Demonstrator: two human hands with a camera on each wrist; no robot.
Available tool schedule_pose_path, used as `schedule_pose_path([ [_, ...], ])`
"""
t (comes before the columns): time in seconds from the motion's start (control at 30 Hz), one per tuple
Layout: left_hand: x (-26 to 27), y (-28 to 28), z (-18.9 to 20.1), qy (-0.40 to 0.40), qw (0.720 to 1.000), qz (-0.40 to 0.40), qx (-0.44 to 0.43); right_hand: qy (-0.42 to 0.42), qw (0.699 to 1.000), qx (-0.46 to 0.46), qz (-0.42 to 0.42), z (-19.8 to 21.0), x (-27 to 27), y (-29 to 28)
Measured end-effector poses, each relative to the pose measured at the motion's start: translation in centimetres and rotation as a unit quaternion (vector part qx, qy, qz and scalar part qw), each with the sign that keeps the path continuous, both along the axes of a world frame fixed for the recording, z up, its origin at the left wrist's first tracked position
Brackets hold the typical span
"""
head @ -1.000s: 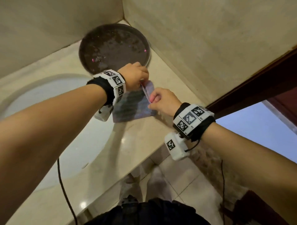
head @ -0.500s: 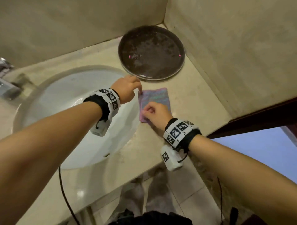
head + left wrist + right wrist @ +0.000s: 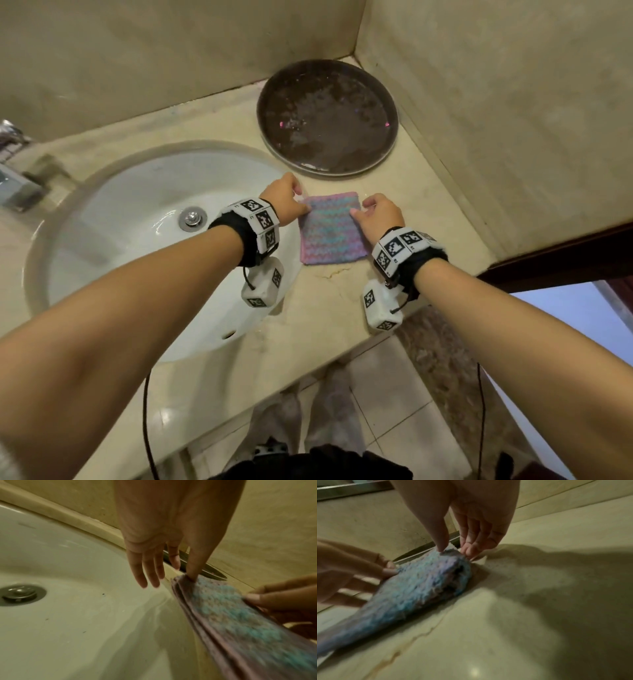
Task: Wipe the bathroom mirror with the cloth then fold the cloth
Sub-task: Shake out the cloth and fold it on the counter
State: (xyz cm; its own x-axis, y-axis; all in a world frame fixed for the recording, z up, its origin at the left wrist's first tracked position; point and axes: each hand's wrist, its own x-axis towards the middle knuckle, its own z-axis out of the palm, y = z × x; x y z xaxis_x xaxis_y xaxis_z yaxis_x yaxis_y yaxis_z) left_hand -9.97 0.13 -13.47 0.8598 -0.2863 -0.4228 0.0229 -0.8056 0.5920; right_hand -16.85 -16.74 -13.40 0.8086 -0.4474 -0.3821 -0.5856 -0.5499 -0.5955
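A pink and blue knitted cloth (image 3: 329,233) lies folded into a small rectangle on the beige counter (image 3: 342,308), between the sink and the side wall. My left hand (image 3: 301,202) is at its far left corner. In the left wrist view the thumb tip presses that corner of the cloth (image 3: 231,612) while the other fingers (image 3: 145,574) stretch straight over the basin. My right hand (image 3: 363,209) is at the far right corner. In the right wrist view, that hand (image 3: 454,550) pinches the corner of the cloth (image 3: 412,588) between thumb and fingertips. No mirror is in view.
A white round sink (image 3: 137,222) with a metal drain (image 3: 192,218) lies left of the cloth. A dark round tray (image 3: 327,116) sits in the back corner against the two walls. A tap (image 3: 13,192) shows at the left edge. The counter's front edge drops to floor tiles.
The cloth went from a wider sheet with a lifted edge to a narrower folded rectangle lying flat. My right hand moved from its near left side to its far right corner.
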Motion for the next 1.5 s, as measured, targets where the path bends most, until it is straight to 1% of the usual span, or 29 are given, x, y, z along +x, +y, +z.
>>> schedule_pose_path([
  [0.07, -0.2, 0.3, -0.1, 0.097, 0.994, 0.022, -0.039, 0.004, 1.0, 0.007, -0.011, 0.0, 0.3, -0.1],
  [0.1, -0.3, 0.4, -0.1, 0.145, 0.986, 0.034, -0.07, 0.0, 1.0, 0.013, -0.015, 0.1, 0.3, -0.1],
  [0.17, -0.6, 0.3, -0.1, 0.189, 0.971, 0.073, -0.127, -0.017, 0.999, 0.036, -0.025, 0.2, 0.5, 0.0],
  [0.23, -0.8, 0.2, 0.1, 0.201, 0.956, 0.121, -0.178, -0.036, 0.996, 0.074, -0.029, 0.7, 0.6, 0.1],
  [0.27, -0.9, 0.2, 0.3, 0.211, 0.948, 0.131, -0.199, -0.04, 0.994, 0.097, -0.03, 0.9, 0.6, 0.1],
  [0.43, -0.8, 0.7, 2.4, 0.255, 0.911, 0.14, -0.293, -0.065, 0.974, 0.211, -0.056, 3.6, 0.2, 0.1],
  [0.5, -0.5, 1.2, 4.0, 0.249, 0.908, 0.128, -0.313, -0.088, 0.963, 0.248, -0.054, 5.3, 0.2, 0.2],
  [0.6, 0.7, 1.7, 6.1, 0.222, 0.913, 0.106, -0.324, -0.114, 0.953, 0.277, -0.04, 8.0, 1.2, 0.3],
  [0.67, 1.4, 1.7, 7.5, 0.213, 0.908, 0.107, -0.345, -0.133, 0.949, 0.285, -0.02, 10.0, 2.3, 0.5],
  [0.8, 2.5, 0.8, 8.4, 0.228, 0.875, 0.109, -0.413, -0.169, 0.933, 0.303, 0.095, 14.3, 5.3, 1.3],
  [0.83, 2.6, 0.4, 8.7, 0.24, 0.863, 0.099, -0.432, -0.175, 0.924, 0.32, 0.119, 15.1, 6.2, 1.6],
  [0.87, 2.9, 0.0, 8.9, 0.256, 0.846, 0.095, -0.458, -0.178, 0.911, 0.348, 0.134, 15.7, 7.1, 1.7],
  [0.9, 3.2, -0.5, 9.1, 0.275, 0.817, 0.105, -0.496, -0.181, 0.897, 0.378, 0.139, 16.2, 8.1, 1.8],
  [0.93, 3.6, -0.9, 9.3, 0.3, 0.772, 0.125, -0.546, -0.183, 0.886, 0.404, 0.136, 16.4, 9.2, 1.6],
  [0.97, 4.0, -1.2, 9.6, 0.318, 0.722, 0.149, -0.596, -0.182, 0.882, 0.416, 0.126, 16.3, 10.2, 1.2],
  [1.0, 4.4, -1.5, 9.9, 0.329, 0.681, 0.169, -0.632, -0.18, 0.885, 0.414, 0.114, 15.9, 11.1, 0.7],
  [1.03, 4.9, -1.6, 10.1, 0.334, 0.659, 0.184, -0.648, -0.175, 0.893, 0.403, 0.101, 15.4, 12.1, -0.1],
  [1.07, 5.4, -1.8, 10.1, 0.327, 0.662, 0.202, -0.644, -0.17, 0.9, 0.392, 0.085, 14.7, 12.9, -0.8],
  [1.1, 5.9, -2.0, 9.9, 0.308, 0.685, 0.218, -0.623, -0.16, 0.908, 0.381, 0.069, 13.9, 13.7, -1.5],
  [1.17, 7.1, -2.2, 9.1, 0.262, 0.747, 0.246, -0.559, -0.121, 0.927, 0.354, 0.035, 12.2, 15.3, -3.0],
  [1.2, 7.7, -2.3, 8.8, 0.244, 0.774, 0.243, -0.531, -0.101, 0.932, 0.346, 0.026, 11.6, 16.0, -3.4],
  [1.23, 8.2, -2.5, 8.5, 0.232, 0.793, 0.234, -0.512, -0.083, 0.936, 0.342, 0.022, 11.1, 16.6, -3.9],
  [1.27, 8.7, -2.7, 8.4, 0.229, 0.8, 0.23, -0.505, -0.071, 0.935, 0.346, 0.02, 10.7, 17.3, -4.3],
  [1.33, 9.5, -3.1, 9.0, 0.236, 0.796, 0.234, -0.506, -0.061, 0.93, 0.362, 0.012, 10.5, 18.6, -4.9],
  [1.4, 10.4, -3.6, 9.2, 0.227, 0.81, 0.245, -0.481, -0.068, 0.931, 0.359, 0.001, 10.4, 19.8, -5.3],
  [1.43, 10.8, -3.9, 9.2, 0.227, 0.827, 0.25, -0.449, -0.062, 0.94, 0.336, 0.002, 10.6, 20.1, -5.5],
  [1.47, 11.1, -4.1, 9.2, 0.219, 0.85, 0.265, -0.399, -0.058, 0.953, 0.298, 0.005, 10.4, 20.4, -5.6],
  [1.5, 11.6, -4.1, 8.7, 0.186, 0.881, 0.284, -0.329, -0.052, 0.968, 0.244, 0.011, 10.0, 20.7, -5.9],
])
